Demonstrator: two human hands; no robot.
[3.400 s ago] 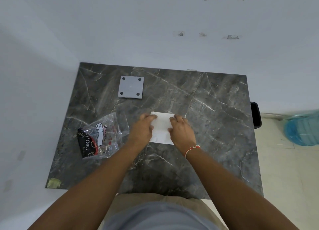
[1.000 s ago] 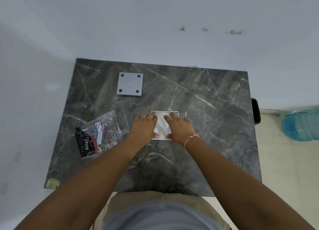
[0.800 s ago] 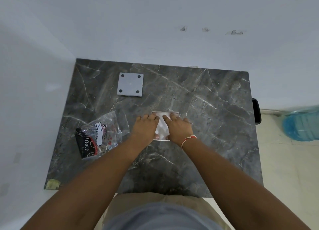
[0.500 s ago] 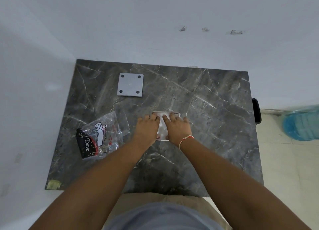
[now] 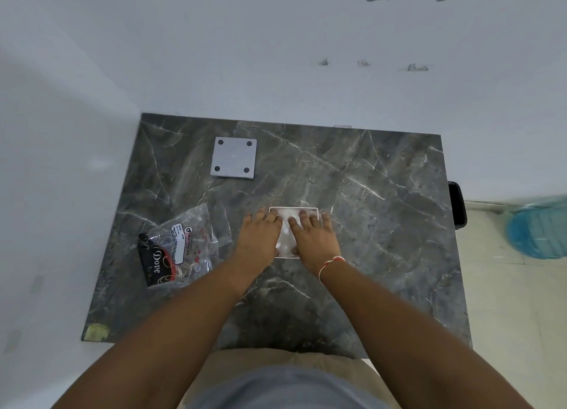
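White and flat, the plate (image 5: 287,235) lies under both grips: left grip (image 5: 259,239) presses its 9 o'clock side, right grip (image 5: 313,239) its 3 o'clock side, fingers straight and spread. On the bench (image 5: 383,224), a bag (image 5: 181,246) lies at 9 o'clock, a grey square (image 5: 233,157) at 11.

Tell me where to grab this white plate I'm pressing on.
Probably its far edge. The plate lies flat and thin on the table; the left hand and right hand cover both sides, leaving the far rim clearest. Come from the far side, lift that rim with fingertips, then pinch.
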